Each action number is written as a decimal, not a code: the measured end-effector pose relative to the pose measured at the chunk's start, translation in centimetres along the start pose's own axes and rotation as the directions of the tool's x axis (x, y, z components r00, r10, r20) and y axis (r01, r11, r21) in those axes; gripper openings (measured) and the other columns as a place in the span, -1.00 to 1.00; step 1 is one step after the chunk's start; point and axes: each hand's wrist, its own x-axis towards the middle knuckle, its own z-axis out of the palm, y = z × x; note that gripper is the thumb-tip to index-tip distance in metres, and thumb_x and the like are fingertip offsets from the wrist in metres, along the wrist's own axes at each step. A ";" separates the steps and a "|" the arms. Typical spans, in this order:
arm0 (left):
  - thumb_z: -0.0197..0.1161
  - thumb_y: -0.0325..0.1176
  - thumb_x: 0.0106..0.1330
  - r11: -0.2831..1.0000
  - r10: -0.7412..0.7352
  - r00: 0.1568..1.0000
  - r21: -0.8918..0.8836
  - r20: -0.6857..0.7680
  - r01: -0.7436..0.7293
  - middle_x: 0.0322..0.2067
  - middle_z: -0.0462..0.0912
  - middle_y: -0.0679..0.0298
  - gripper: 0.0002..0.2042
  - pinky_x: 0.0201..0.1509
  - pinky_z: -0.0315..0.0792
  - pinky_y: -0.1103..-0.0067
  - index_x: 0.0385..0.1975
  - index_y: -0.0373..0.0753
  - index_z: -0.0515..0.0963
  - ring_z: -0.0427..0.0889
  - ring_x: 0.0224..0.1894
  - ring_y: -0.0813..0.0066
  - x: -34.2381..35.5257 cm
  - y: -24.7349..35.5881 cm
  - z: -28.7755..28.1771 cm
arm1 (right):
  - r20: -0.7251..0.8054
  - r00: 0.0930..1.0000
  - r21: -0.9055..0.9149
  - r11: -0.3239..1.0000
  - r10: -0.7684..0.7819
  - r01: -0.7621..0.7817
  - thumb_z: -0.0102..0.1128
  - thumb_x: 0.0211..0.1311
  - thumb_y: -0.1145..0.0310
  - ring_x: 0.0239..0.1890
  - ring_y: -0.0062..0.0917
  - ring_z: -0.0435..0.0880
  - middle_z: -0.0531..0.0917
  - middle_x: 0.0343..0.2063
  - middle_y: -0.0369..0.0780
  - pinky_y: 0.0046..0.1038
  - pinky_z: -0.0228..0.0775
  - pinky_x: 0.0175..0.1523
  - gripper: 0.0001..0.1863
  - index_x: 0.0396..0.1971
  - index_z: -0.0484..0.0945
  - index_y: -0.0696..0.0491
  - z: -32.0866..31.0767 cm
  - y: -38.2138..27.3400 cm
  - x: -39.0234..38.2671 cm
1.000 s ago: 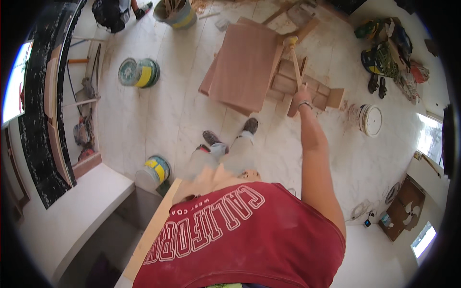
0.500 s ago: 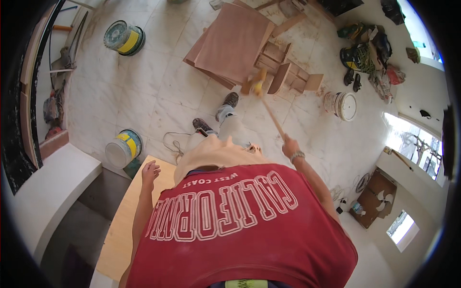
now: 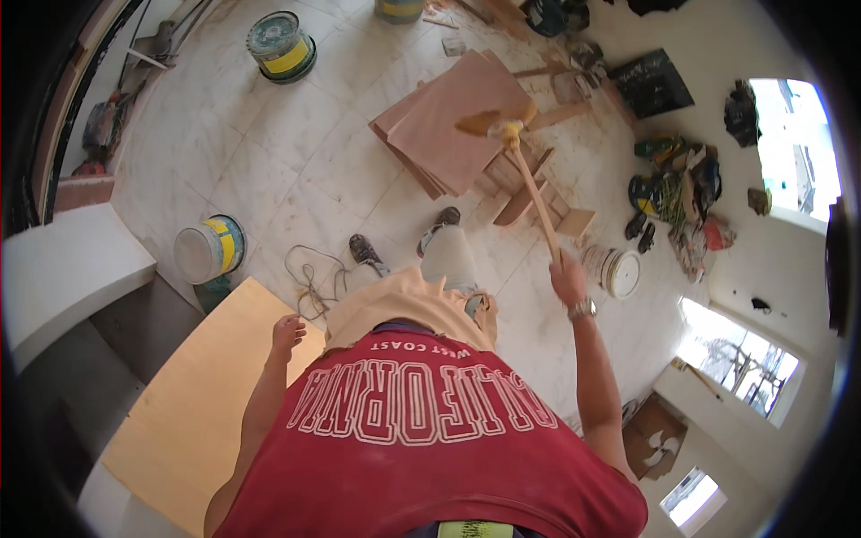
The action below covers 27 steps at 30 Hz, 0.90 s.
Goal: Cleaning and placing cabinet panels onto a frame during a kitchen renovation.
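My right hand (image 3: 568, 280) grips the long wooden handle (image 3: 536, 202) of a broom. Its yellowish-brown head (image 3: 498, 125), slightly blurred, is over a stack of reddish-brown boards (image 3: 421, 148) beyond my feet (image 3: 368, 251). Small wooden partition pieces (image 3: 529, 188) lie to the right of the stack, partly behind the handle. My left hand (image 3: 287, 330) hangs empty with loosely bent fingers, above the edge of a pale plywood board (image 3: 179, 403).
Buckets stand at the upper left (image 3: 285, 59), lower left (image 3: 206, 251) and right (image 3: 614, 271). A cable (image 3: 305, 296) lies near my feet. Bags and sandals (image 3: 682, 184) sit by the right wall. A white ledge (image 3: 76, 273) edges a dark recess at left.
The broom head has swung from near my feet half a second ago up over the boards. My left hand, out of sight a second ago, now shows. The view has also shifted.
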 end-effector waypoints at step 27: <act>0.11 -0.32 0.31 0.923 0.071 0.997 -0.379 -0.007 -0.069 -0.40 0.58 0.17 -0.77 -0.38 0.46 0.61 -0.11 -0.25 0.53 0.58 -0.40 0.38 -14.6 -22.2 37.1 | 0.695 0.509 -0.531 0.114 -0.509 0.840 0.02 0.12 0.32 -0.16 -0.21 0.70 0.68 -0.25 -0.01 -0.24 0.56 -0.08 -0.71 -0.26 0.64 0.15 4.3 -17.1 47.0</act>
